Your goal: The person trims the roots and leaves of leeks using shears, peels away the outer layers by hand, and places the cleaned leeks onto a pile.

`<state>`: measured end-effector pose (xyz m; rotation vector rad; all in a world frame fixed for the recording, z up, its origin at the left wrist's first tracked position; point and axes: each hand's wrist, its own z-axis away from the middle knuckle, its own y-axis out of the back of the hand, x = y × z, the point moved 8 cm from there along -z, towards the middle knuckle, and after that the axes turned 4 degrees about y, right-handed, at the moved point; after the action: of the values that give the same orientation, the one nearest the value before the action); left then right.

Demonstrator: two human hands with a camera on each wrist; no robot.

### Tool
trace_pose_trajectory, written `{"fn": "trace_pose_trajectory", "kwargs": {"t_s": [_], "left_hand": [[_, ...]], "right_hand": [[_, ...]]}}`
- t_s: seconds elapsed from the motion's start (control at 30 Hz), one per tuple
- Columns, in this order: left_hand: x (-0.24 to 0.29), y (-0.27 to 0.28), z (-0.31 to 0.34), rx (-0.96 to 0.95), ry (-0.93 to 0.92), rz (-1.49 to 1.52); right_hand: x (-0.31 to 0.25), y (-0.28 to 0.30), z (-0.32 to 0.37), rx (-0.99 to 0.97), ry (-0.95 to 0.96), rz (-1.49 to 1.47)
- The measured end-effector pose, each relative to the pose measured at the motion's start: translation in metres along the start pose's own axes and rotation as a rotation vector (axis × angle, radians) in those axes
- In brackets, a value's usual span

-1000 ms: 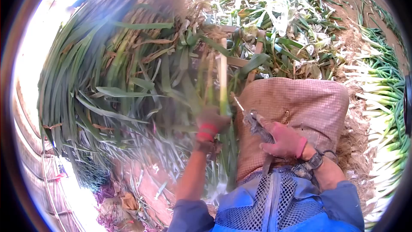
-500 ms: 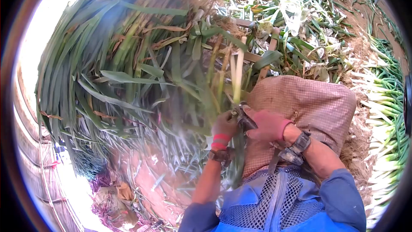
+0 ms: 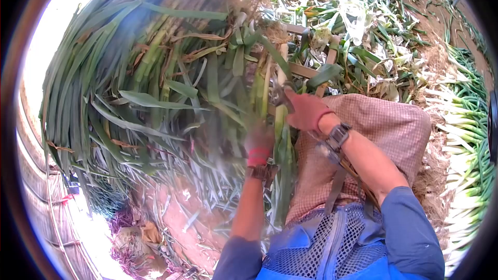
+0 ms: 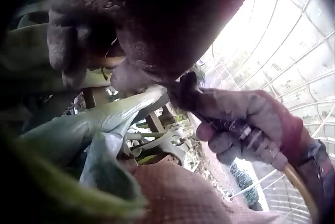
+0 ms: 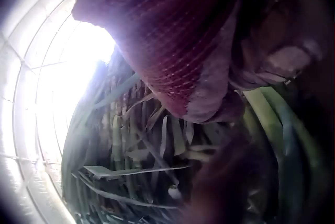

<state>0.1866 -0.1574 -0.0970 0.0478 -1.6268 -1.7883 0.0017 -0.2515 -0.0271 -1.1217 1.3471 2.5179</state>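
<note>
Spreading from eight to eleven o'clock in the head view, a heap of green onions is the biggest thing. Checked cloth covers the lap toward four, leafy litter lies at one, and a row of onions runs down three. Near the centre, the left hand, blurred, curls its fingers round pale stalks that rise toward twelve. The right hand wraps its fingers round a small tool, its tip beside the stalks, just above the left fingers.
</note>
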Motion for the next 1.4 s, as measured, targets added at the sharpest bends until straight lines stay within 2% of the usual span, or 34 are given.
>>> {"fn": "trace_pose_trajectory", "kwargs": {"t_s": [0.07, 0.2, 0.33, 0.4, 0.43, 0.5, 0.57, 0.63, 0.7, 0.77, 0.83, 0.9, 0.97, 1.0, 1.07, 1.2, 1.27, 1.3, 1.37, 1.4], "left_hand": [[0.004, -0.002, -0.012, -0.042, 0.022, -0.065], [0.005, -0.010, -0.022, -0.137, 0.116, -0.299], [0.002, -0.017, -0.029, -0.116, 0.058, -0.269], [-0.009, -0.032, -0.036, -0.272, 0.129, -0.357], [-0.013, -0.032, -0.037, -0.269, 0.128, -0.357], [-0.013, -0.036, -0.032, -0.304, 0.061, -0.228], [-0.014, -0.039, -0.027, -0.336, 0.068, -0.170], [-0.013, -0.041, -0.021, -0.363, 0.073, -0.115], [-0.013, -0.056, -0.004, -0.491, 0.111, 0.010], [-0.010, -0.062, 0.015, -0.464, 0.056, 0.066], [-0.002, -0.064, 0.033, -0.413, -0.053, 0.172], [0.007, -0.062, 0.045, -0.446, -0.066, 0.189], [0.027, -0.053, 0.057, -0.541, -0.044, 0.230], [0.026, -0.058, 0.056, -0.539, -0.043, 0.232], [0.030, -0.065, 0.051, -0.490, -0.153, 0.175], [0.044, -0.062, 0.038, -0.539, -0.147, 0.102], [0.043, -0.060, 0.027, -0.464, -0.106, 0.068], [0.039, -0.063, 0.020, -0.464, -0.105, 0.066], [0.033, -0.042, -0.007, -0.152, -0.161, 0.155], [0.034, -0.038, -0.019, -0.156, -0.162, 0.151]], "right_hand": [[0.008, 0.007, -0.020, 0.066, -0.013, 0.025], [0.005, 0.005, -0.024, 0.007, -0.086, 0.068], [0.011, -0.007, -0.002, 0.101, -0.078, 0.074], [0.009, -0.007, 0.012, 0.115, -0.096, 0.068], [0.006, -0.008, 0.020, 0.090, -0.108, 0.061], [0.004, -0.006, 0.033, 0.068, -0.120, 0.058], [0.006, -0.005, 0.045, 0.060, -0.123, -0.026], [0.009, -0.014, 0.059, 0.075, -0.096, 0.011], [0.015, -0.022, 0.078, 0.088, -0.071, 0.046], [0.014, -0.027, 0.097, 0.086, 0.046, -0.071], [0.017, -0.030, 0.121, 0.069, 0.015, -0.125], [0.024, -0.034, 0.138, 0.051, -0.019, -0.180], [0.021, -0.037, 0.148, 0.017, 0.072, -0.210], [0.022, -0.036, 0.148, 0.016, 0.073, -0.208], [0.037, -0.015, 0.152, 0.283, -0.085, -0.215], [0.037, -0.011, 0.136, 0.176, -0.140, -0.187], [0.019, -0.017, 0.131, 0.025, -0.058, -0.140], [0.024, -0.023, 0.128, 0.025, -0.057, -0.143], [0.044, -0.035, 0.118, 0.098, -0.128, -0.184], [0.043, -0.034, 0.117, 0.098, -0.131, -0.189]]}}
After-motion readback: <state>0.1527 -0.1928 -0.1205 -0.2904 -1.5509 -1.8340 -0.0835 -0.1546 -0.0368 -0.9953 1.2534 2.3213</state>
